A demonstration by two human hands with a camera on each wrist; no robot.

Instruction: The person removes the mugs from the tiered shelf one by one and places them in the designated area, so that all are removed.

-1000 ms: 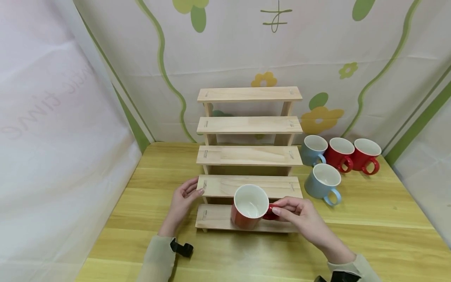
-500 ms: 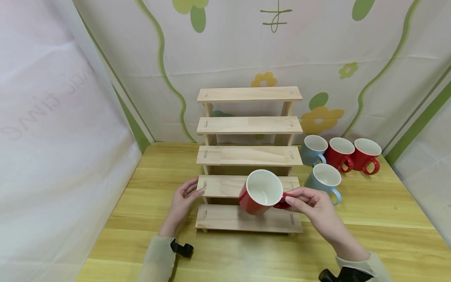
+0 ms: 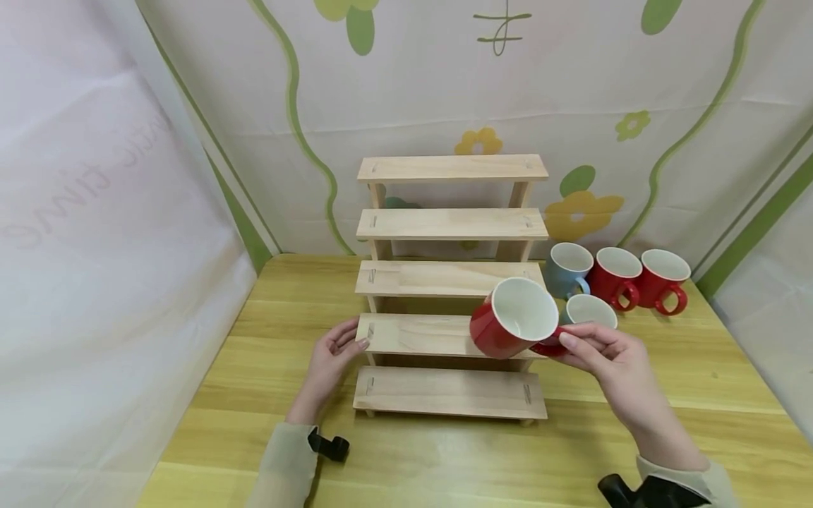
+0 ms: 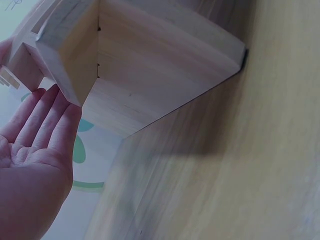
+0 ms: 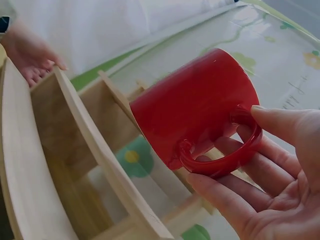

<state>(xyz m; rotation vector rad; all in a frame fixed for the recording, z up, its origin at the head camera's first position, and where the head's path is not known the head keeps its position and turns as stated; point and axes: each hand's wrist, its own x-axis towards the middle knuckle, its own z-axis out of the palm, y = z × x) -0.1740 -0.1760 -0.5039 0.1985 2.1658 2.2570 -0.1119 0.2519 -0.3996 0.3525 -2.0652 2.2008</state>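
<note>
My right hand (image 3: 619, 367) pinches the handle of a red mug (image 3: 498, 330) with a white inside. The mug hangs tilted in the air, over the right part of the second step from the front of a wooden step shelf (image 3: 419, 333). In the right wrist view the red mug (image 5: 195, 100) shows its side, with thumb and fingers on the handle. At the shelf's left end my left hand (image 3: 333, 356) grips the second board, its thumb on top. From below, the left wrist view shows that hand's fingers (image 4: 50, 117) against the underside of the wood.
Right of the shelf stand two blue mugs, one at the back (image 3: 568, 271) and one nearer (image 3: 591, 310), partly behind my right hand. Two more red mugs (image 3: 617, 275) stand beside them. A printed cloth (image 3: 419, 85) hangs behind the wooden table (image 3: 254, 395).
The red mug has been lifted off the front step. It has moved up and to the right in my right hand, tilting more. The left hand stays on the shelf.
</note>
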